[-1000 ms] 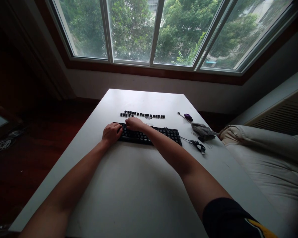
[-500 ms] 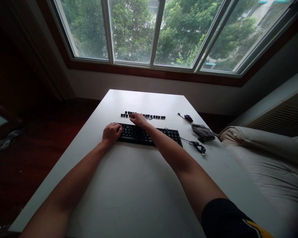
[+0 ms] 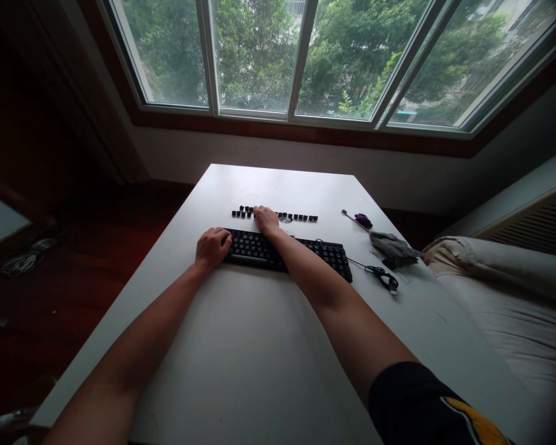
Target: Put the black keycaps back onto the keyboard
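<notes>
A black keyboard (image 3: pixel 324 253) lies across the far half of the white table (image 3: pixel 241 346). My left hand (image 3: pixel 212 246) rests curled on the keyboard's left end, gripping its edge. My right hand (image 3: pixel 265 219) reaches past the keyboard's far edge to a row of loose black keycaps (image 3: pixel 301 217) laid out on the table. Its fingers are bent down onto the caps; what they hold is too small to make out.
A purple-handled tool (image 3: pixel 360 219), a grey cloth (image 3: pixel 393 246) and the keyboard's coiled cable (image 3: pixel 383 275) lie at the table's right. A light sofa (image 3: pixel 505 296) adjoins the right edge. Windows (image 3: pixel 301 55) stand beyond the far edge, dark wooden floor (image 3: pixel 50 272) to the left.
My right hand has moved from the keyboard's keys away from me to the row of loose keycaps. The left hand has stayed at the keyboard's left end. The view has shifted slightly.
</notes>
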Demonstrator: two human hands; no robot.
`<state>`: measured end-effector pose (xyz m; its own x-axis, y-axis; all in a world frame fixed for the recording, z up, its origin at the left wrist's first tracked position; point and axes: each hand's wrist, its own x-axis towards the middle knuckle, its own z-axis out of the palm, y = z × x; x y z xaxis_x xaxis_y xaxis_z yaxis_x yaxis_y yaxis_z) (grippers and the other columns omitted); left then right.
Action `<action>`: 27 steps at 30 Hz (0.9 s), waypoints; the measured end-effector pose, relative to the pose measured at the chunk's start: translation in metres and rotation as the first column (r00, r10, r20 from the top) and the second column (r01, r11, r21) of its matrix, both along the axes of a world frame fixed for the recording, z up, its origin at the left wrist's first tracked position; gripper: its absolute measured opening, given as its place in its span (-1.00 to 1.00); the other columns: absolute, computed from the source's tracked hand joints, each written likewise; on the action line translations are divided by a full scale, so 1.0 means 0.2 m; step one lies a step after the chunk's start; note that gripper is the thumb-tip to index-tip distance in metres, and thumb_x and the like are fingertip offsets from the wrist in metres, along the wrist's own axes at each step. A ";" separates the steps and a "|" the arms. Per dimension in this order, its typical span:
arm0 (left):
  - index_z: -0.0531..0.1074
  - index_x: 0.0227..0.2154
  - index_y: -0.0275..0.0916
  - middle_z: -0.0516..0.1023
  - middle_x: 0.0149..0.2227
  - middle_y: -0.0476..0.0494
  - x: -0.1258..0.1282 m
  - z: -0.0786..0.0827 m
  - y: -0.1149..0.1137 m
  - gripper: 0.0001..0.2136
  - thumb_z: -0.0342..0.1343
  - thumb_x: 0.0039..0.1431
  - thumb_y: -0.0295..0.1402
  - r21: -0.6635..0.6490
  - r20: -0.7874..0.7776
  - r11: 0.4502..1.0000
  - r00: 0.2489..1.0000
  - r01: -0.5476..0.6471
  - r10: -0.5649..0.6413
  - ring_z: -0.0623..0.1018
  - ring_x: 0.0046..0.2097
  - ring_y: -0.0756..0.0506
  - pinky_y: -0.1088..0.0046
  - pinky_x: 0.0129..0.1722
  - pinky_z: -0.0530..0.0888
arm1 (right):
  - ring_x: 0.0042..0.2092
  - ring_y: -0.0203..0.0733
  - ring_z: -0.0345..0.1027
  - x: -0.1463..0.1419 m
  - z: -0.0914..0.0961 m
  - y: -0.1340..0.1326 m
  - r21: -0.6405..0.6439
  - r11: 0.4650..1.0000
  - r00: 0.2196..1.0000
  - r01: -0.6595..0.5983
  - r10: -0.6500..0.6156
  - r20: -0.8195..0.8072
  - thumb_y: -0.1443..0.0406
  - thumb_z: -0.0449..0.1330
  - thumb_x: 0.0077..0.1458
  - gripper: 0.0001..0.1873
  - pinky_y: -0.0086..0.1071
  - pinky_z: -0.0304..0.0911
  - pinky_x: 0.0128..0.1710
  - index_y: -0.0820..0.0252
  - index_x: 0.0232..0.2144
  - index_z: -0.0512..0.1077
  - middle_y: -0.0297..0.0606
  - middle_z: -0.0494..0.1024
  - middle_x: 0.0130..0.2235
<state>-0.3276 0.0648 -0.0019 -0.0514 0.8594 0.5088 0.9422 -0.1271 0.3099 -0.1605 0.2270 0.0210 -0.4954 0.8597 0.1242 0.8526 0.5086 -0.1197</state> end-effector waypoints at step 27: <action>0.55 -0.27 -0.12 0.62 -0.15 -0.15 -0.02 -0.04 0.03 -0.77 -0.02 0.33 -0.25 0.005 0.056 0.998 0.996 -0.065 0.064 0.53 -0.07 -0.21 0.21 -0.05 0.45 | -0.03 -0.06 0.47 -0.08 0.12 -0.26 -0.099 0.927 0.928 -0.363 0.369 0.052 0.30 0.25 0.12 -0.75 -0.41 0.27 -0.20 0.12 -0.12 0.58 -0.14 0.62 -0.05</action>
